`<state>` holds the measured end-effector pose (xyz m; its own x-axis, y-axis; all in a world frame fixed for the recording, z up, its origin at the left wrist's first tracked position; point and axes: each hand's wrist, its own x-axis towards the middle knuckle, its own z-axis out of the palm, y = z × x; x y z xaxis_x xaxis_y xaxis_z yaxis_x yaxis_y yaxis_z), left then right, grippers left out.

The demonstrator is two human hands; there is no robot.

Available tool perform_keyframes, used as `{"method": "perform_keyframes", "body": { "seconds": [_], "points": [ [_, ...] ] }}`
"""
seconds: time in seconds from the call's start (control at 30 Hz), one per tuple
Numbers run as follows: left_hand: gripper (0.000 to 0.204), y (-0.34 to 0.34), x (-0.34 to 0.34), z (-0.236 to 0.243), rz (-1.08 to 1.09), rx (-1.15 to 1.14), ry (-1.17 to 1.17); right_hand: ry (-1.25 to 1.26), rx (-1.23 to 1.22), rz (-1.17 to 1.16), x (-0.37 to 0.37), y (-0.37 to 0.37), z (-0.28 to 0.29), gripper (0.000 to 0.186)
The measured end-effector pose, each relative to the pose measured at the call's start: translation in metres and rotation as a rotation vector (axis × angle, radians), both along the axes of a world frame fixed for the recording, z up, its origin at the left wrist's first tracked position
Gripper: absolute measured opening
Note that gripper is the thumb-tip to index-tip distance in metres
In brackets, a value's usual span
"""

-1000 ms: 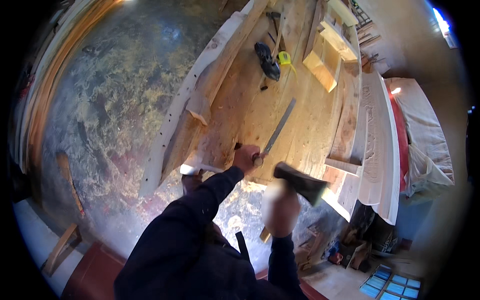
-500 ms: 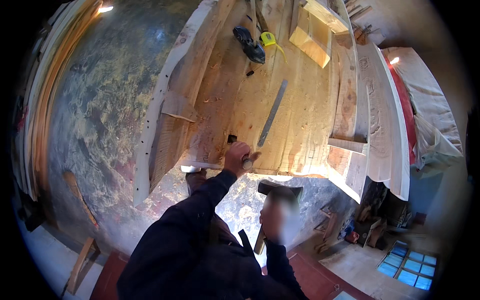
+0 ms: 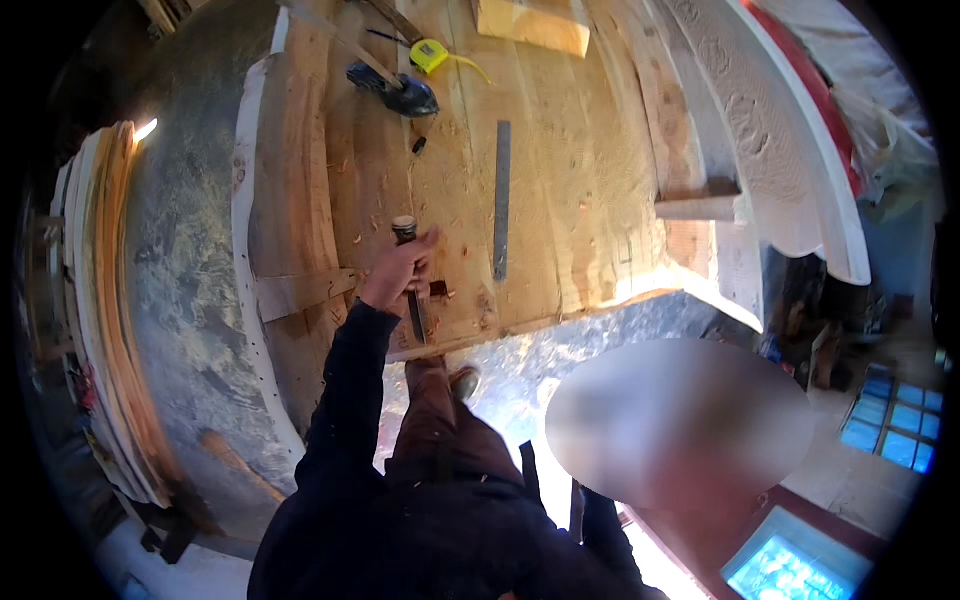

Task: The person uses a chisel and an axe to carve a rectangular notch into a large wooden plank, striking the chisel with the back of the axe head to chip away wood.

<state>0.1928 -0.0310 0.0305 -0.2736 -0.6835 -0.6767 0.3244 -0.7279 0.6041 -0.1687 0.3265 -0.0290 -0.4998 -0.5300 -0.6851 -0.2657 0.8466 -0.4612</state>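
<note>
My left hand [image 3: 398, 272] is closed around a chisel [image 3: 404, 232], over the wooden boards [image 3: 570, 190]. The chisel's handle end points away from me, and its dark blade reaches down toward the near edge of the boards. Right beside the hand is a small dark square hole [image 3: 438, 288] cut in the wood. My right sleeve [image 3: 603, 530] shows at the lower right, but a large blur hides the right hand. A narrow stick-like piece [image 3: 577, 510] stands by that sleeve. A flat grey metal ruler [image 3: 501, 200] lies to the right of my left hand.
Farther back lie a yellow tape measure [image 3: 429, 55], a black hand plane [image 3: 395, 92] and a wood block [image 3: 532, 24]. Raised timber sides [image 3: 285, 170] flank the boards. Long planks [image 3: 110, 320] are stacked at far left. My shoe [image 3: 464, 384] is below the near edge.
The view has shifted. My left hand has lifted the chisel from the square hole and tilted it, so its blade now shows. The hammer held in my right hand earlier is now hidden by blur.
</note>
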Motion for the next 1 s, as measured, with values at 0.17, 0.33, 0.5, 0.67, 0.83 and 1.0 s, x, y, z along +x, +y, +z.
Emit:
{"method": "perform_keyframes", "body": {
  "seconds": [0.17, 0.33, 0.5, 0.67, 0.83, 1.0],
  "points": [
    [0.04, 0.004, -0.012, -0.025, 0.434, -0.282, -0.131, -0.188, 0.098, -0.242, 0.015, 0.039, -0.042, 0.046],
    [0.035, 0.02, -0.017, -0.046, 0.569, -0.355, -0.073, -0.177, 0.229, 0.0, 0.042, 0.033, -0.026, 0.048],
    [0.028, 0.038, -0.02, -0.059, 0.501, -0.529, -0.136, -0.071, 0.142, 0.309, 0.049, 0.025, -0.014, 0.05],
    [0.019, 0.052, -0.012, -0.053, 0.533, -0.505, -0.065, -0.091, 0.152, 0.294, 0.046, 0.029, -0.019, 0.049],
    [0.02, 0.058, -0.015, -0.059, 0.74, -0.531, -0.137, -0.097, 0.23, 0.202, 0.027, 0.053, -0.034, 0.053],
    [0.025, 0.053, -0.017, -0.073, 0.763, -0.566, -0.058, -0.067, 0.213, 0.348, 0.01, 0.073, -0.046, 0.052]
  ]
}}
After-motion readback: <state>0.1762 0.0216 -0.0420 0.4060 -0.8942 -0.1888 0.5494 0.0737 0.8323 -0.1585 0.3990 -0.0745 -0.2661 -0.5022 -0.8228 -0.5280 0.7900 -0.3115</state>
